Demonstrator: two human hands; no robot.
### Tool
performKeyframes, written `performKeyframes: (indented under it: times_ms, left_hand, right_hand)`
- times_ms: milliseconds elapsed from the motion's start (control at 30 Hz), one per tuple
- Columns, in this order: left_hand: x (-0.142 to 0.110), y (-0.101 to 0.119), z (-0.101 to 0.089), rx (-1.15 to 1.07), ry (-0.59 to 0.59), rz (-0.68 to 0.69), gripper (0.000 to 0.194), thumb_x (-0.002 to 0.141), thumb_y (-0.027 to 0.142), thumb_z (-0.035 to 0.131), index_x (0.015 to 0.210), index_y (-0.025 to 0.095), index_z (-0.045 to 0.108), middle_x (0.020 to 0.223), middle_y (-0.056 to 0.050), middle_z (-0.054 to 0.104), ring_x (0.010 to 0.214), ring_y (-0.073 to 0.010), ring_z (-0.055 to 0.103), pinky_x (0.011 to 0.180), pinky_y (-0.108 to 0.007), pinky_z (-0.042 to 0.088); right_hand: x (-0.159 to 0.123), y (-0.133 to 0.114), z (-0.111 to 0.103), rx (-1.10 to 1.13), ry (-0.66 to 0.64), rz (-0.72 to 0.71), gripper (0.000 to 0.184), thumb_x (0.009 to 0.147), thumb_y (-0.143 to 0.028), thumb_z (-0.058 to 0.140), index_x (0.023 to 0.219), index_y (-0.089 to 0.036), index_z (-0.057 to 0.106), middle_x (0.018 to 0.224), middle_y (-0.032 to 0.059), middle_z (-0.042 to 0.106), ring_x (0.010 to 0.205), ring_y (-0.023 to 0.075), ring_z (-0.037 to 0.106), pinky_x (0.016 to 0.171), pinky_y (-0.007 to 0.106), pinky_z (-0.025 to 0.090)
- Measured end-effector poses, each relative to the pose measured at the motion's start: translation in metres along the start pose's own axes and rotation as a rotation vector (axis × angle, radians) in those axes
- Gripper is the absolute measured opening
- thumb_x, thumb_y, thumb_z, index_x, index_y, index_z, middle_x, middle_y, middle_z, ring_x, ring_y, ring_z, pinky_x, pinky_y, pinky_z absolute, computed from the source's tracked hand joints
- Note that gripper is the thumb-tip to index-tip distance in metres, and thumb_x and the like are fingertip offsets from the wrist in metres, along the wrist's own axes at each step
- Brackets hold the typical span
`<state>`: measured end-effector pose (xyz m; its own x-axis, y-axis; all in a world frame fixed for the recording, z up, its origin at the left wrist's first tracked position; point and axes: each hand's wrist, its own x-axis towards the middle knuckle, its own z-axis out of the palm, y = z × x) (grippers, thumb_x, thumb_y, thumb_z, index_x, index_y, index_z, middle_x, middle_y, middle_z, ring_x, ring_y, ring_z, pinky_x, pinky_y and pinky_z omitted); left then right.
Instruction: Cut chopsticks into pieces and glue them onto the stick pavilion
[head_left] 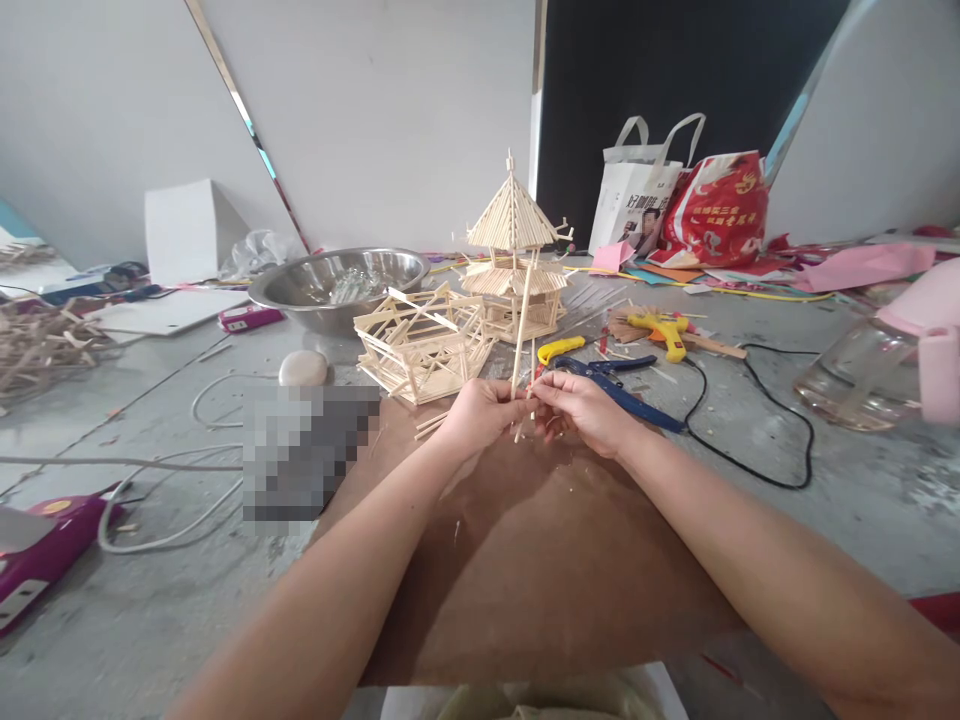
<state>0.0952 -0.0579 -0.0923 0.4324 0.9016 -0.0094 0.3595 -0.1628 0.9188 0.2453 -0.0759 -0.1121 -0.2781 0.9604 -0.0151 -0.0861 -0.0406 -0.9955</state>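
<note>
Across the grey floor (157,420) I saw a roofless stick frame (424,350), apparently unfinished; then the left hand (484,412), pinching near-upright thin sticks (522,335) above the near board (547,570); the far, roofed pagoda (510,282), seemingly complete; and the right hand (574,405), fingertips closed on those sticks.

Held sticks (523,325): pale straw colour, plain
Tower model (516,215): same pale wood tone, the roof is striped by its lines of sticks
Open frame (411,360): pale wood colour also
Board (562,560): brown, quite even
Glue gun (673,342): bright yellow, with some orange
Pliers (634,400): dark blue
Basin (281,295): silver grey
Plastic bag (739,215): red, with white figures and yellow letters
Paper bag (615,190): white, dark letters
Power strip (60,550): purple, white parts
Bottle lid (934,300): soft pink
</note>
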Motion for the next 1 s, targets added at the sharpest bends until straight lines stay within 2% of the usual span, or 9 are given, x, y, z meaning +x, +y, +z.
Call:
performKeyframes:
  times_ms: [100, 167, 267, 500, 700, 1000]
  left_hand:
    - [0.0, 0.001, -0.001, 0.09, 0.019, -0.025, 0.026, 0.062, 0.036, 0.055, 0.061, 0.011, 0.059, 0.037, 0.006, 0.039, 0.034, -0.0029, 0.028, 0.035, -0.017, 0.02]
    - [0.002, -0.001, -0.001, 0.16, 0.026, -0.003, 0.025, 0.062, 0.035, 0.054, 0.056, 0.011, 0.058, 0.036, 0.006, 0.039, 0.034, -0.003, 0.028, 0.036, -0.017, 0.02]
    - [0.004, -0.004, 0.0, 0.213, 0.04, 0.029, 0.024, 0.06, 0.034, 0.055, 0.053, 0.012, 0.058, 0.035, 0.006, 0.038, 0.034, -0.0032, 0.029, 0.037, -0.017, 0.022]
    - [0.005, -0.008, 0.002, 0.183, 0.047, -0.015, 0.026, 0.06, 0.038, 0.055, 0.054, 0.013, 0.057, 0.034, 0.006, 0.038, 0.032, -0.0036, 0.029, 0.034, -0.017, 0.022]
    - [0.006, -0.009, 0.001, 0.183, 0.042, 0.002, 0.026, 0.059, 0.038, 0.056, 0.055, 0.012, 0.058, 0.033, 0.006, 0.036, 0.032, -0.0032, 0.028, 0.034, -0.016, 0.021]
    - [0.006, -0.011, 0.003, 0.162, 0.031, 0.01, 0.027, 0.061, 0.038, 0.055, 0.062, 0.012, 0.062, 0.035, 0.005, 0.042, 0.033, -0.0041, 0.032, 0.035, -0.017, 0.023]
  right_hand:
    - [-0.002, 0.001, 0.001, -0.339, 0.113, -0.205, 0.015, 0.074, -0.034, 0.048, 0.077, -0.02, 0.052, 0.059, -0.0021, 0.056, 0.049, 0.0103, 0.052, 0.05, 0.024, 0.043]
    - [-0.003, 0.003, 0.0, -0.597, 0.181, -0.377, 0.013, 0.074, -0.03, 0.047, 0.081, -0.021, 0.055, 0.071, 0.0014, 0.061, 0.06, 0.0129, 0.056, 0.06, 0.026, 0.043]
    - [-0.004, 0.005, -0.001, -0.82, 0.206, -0.5, 0.015, 0.075, -0.026, 0.044, 0.082, -0.021, 0.058, 0.08, 0.0039, 0.062, 0.071, 0.0157, 0.057, 0.067, 0.028, 0.041]
    - [-0.003, 0.001, -0.003, -0.817, 0.15, -0.472, 0.018, 0.077, -0.026, 0.042, 0.08, -0.021, 0.059, 0.061, -0.0003, 0.059, 0.058, 0.0131, 0.056, 0.06, 0.024, 0.039]
    - [-0.005, -0.002, -0.003, -0.859, 0.128, -0.468, 0.017, 0.078, -0.024, 0.04, 0.077, -0.02, 0.057, 0.06, -0.0007, 0.057, 0.056, 0.012, 0.053, 0.057, 0.022, 0.038]
    - [-0.005, -0.001, -0.001, -0.909, 0.183, -0.44, 0.014, 0.076, -0.021, 0.041, 0.073, -0.021, 0.055, 0.057, -0.001, 0.058, 0.054, 0.0121, 0.052, 0.056, 0.023, 0.036]
